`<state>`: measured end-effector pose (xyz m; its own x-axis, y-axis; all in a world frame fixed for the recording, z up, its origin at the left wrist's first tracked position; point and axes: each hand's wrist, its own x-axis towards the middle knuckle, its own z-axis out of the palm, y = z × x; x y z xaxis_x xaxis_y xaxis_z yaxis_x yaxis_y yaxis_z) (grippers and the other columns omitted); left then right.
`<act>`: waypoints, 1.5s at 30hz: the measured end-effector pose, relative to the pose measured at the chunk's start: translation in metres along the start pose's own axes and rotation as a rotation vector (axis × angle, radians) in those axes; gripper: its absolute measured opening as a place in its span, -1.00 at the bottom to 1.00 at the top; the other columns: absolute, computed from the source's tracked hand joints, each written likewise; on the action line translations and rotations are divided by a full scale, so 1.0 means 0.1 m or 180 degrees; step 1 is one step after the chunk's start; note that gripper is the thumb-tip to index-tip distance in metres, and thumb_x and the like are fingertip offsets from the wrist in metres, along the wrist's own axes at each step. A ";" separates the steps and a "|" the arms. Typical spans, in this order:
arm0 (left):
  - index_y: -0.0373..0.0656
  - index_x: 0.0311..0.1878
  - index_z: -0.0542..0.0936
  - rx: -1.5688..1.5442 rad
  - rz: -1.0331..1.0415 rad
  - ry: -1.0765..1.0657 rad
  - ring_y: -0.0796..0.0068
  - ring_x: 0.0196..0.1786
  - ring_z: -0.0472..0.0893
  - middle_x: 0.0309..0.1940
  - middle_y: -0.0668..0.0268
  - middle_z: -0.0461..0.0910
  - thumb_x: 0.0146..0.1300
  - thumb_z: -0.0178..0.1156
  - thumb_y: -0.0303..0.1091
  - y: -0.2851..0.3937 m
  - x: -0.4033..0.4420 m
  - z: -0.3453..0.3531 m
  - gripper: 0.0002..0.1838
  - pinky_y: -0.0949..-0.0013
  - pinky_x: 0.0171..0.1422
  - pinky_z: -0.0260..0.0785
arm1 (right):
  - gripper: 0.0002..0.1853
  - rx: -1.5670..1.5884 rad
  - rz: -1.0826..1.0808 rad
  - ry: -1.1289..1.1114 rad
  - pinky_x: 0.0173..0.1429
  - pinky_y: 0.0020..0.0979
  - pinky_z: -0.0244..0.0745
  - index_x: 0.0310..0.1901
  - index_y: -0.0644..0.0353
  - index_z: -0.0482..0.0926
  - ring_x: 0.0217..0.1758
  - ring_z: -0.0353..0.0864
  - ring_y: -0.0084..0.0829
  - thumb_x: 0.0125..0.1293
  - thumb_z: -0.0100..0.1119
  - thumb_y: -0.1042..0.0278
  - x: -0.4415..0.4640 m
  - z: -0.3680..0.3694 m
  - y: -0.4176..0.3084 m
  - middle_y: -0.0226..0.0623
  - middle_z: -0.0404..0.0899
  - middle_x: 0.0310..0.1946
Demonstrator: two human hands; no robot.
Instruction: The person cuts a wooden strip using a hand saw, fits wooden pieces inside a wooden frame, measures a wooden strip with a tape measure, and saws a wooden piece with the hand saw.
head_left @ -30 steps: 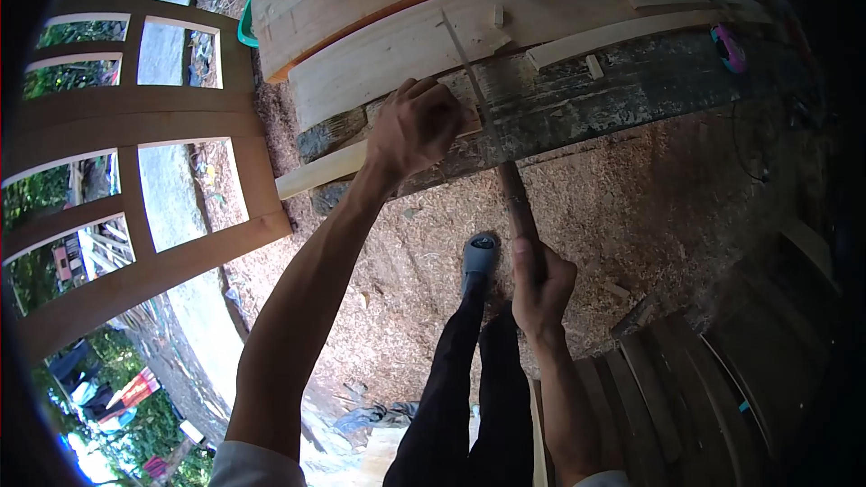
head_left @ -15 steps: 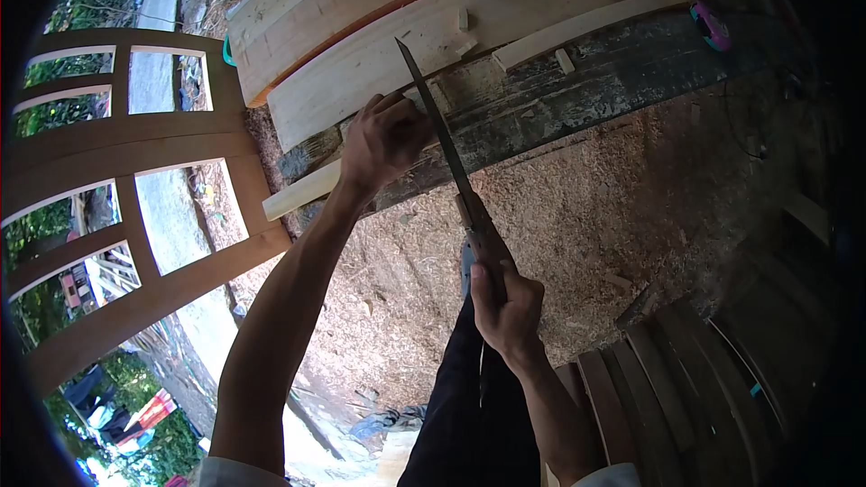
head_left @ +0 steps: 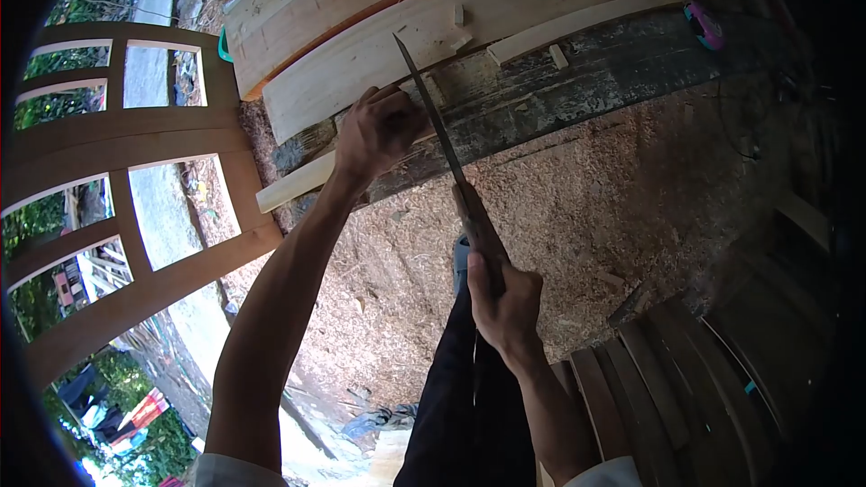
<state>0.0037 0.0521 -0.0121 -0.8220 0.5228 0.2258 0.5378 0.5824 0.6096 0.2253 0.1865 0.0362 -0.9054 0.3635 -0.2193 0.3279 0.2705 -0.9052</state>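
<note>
My right hand [head_left: 505, 302] is wrapped round the handle of a hand saw [head_left: 439, 126], whose narrow blade points up and to the left over the dark, worn bench [head_left: 577, 90]. My left hand [head_left: 379, 133] is closed on a pale wooden strip [head_left: 298, 182] lying along the bench's near edge. The strip's left end sticks out past the bench; its other end is hidden by my hand. The saw blade passes just right of my left hand. Whether its teeth touch the strip cannot be seen.
Wide boards [head_left: 343, 81] lie behind the bench, with small offcuts [head_left: 558, 57] and a pink and black tool [head_left: 703, 25]. At the left stands a wooden frame [head_left: 180, 131]. Shavings cover the floor [head_left: 577, 225]. Dark planks [head_left: 649, 370] are at the lower right.
Compared with a second ago, the saw and my right hand appear further left and the blade shows its side more. The bench has shifted left in view. My left hand keeps its hold.
</note>
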 end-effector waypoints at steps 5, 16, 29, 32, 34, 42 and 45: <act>-0.15 -0.49 0.59 0.0070 -0.0037 -0.0042 0.21 -0.35 0.54 -0.48 0.31 0.57 0.04 0.37 -0.29 -0.01 0.01 -0.01 -0.82 0.19 -0.24 0.42 | -0.56 -0.0134 -0.0314 0.0251 -0.66 -0.32 0.23 -0.59 0.31 0.49 -0.80 0.48 -0.37 0.37 0.12 0.15 -0.27 -0.03 0.13 -0.22 0.36 -0.86; -0.15 -0.48 0.60 -0.0037 -0.0165 -0.0094 0.20 -0.31 0.54 -0.47 0.33 0.58 0.05 0.36 -0.27 0.00 0.00 -0.02 -0.82 0.17 -0.23 0.43 | -0.74 -0.0243 0.0158 -0.0127 -0.53 -0.33 0.43 -0.36 0.31 0.60 -0.67 0.59 -0.31 0.29 0.21 0.24 -0.20 -0.06 0.04 -0.11 0.56 -0.67; -0.16 -0.47 0.60 -0.0043 -0.0120 -0.0113 0.21 -0.29 0.55 -0.44 0.32 0.59 0.06 0.35 -0.27 0.00 -0.01 -0.03 -0.81 0.19 -0.20 0.44 | -0.42 -0.0019 0.0159 0.0019 -0.63 -0.36 0.20 -0.66 0.32 0.48 -0.72 0.46 -0.58 0.39 0.08 -0.02 -0.18 -0.05 0.05 -0.33 0.35 -0.84; -0.16 -0.48 0.60 0.0068 -0.0022 -0.0058 0.21 -0.29 0.55 -0.44 0.32 0.59 0.06 0.35 -0.27 0.00 0.00 -0.02 -0.81 0.19 -0.21 0.44 | -0.41 0.0092 0.0279 0.0055 -0.62 -0.36 0.19 -0.67 0.32 0.47 -0.72 0.43 -0.61 0.39 0.08 -0.02 -0.25 -0.09 0.07 -0.34 0.31 -0.85; -0.15 -0.48 0.60 0.0003 -0.0028 -0.0030 0.21 -0.30 0.55 -0.44 0.31 0.57 0.04 0.37 -0.27 -0.02 -0.01 0.00 -0.81 0.18 -0.21 0.44 | -0.41 -0.0099 0.0360 -0.0045 -0.62 -0.36 0.17 -0.67 0.32 0.45 -0.72 0.38 -0.63 0.39 0.08 -0.02 -0.06 -0.04 0.06 -0.37 0.26 -0.86; -0.13 -0.50 0.56 0.0358 0.0229 0.0122 0.24 -0.34 0.45 -0.49 0.33 0.51 -0.01 0.41 -0.29 0.00 -0.01 -0.02 -0.79 0.22 -0.20 0.32 | -0.41 0.0167 0.0253 -0.0109 -0.63 -0.40 0.17 -0.68 0.31 0.44 -0.72 0.39 -0.67 0.39 0.08 -0.03 -0.17 -0.05 0.14 -0.39 0.31 -0.86; -0.13 -0.51 0.54 0.0456 0.0279 0.0203 0.24 -0.35 0.42 -0.50 0.33 0.48 0.00 0.41 -0.31 0.00 -0.02 -0.02 -0.78 0.22 -0.20 0.28 | -0.42 0.0201 0.0392 -0.0038 -0.64 -0.42 0.15 -0.70 0.28 0.43 -0.72 0.35 -0.68 0.39 0.09 -0.01 -0.21 -0.06 0.17 -0.43 0.32 -0.84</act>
<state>0.0048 0.0500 -0.0115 -0.7785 0.5376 0.3239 0.6254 0.6213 0.4720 0.2511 0.1889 0.0279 -0.8626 0.3798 -0.3342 0.4195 0.1677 -0.8921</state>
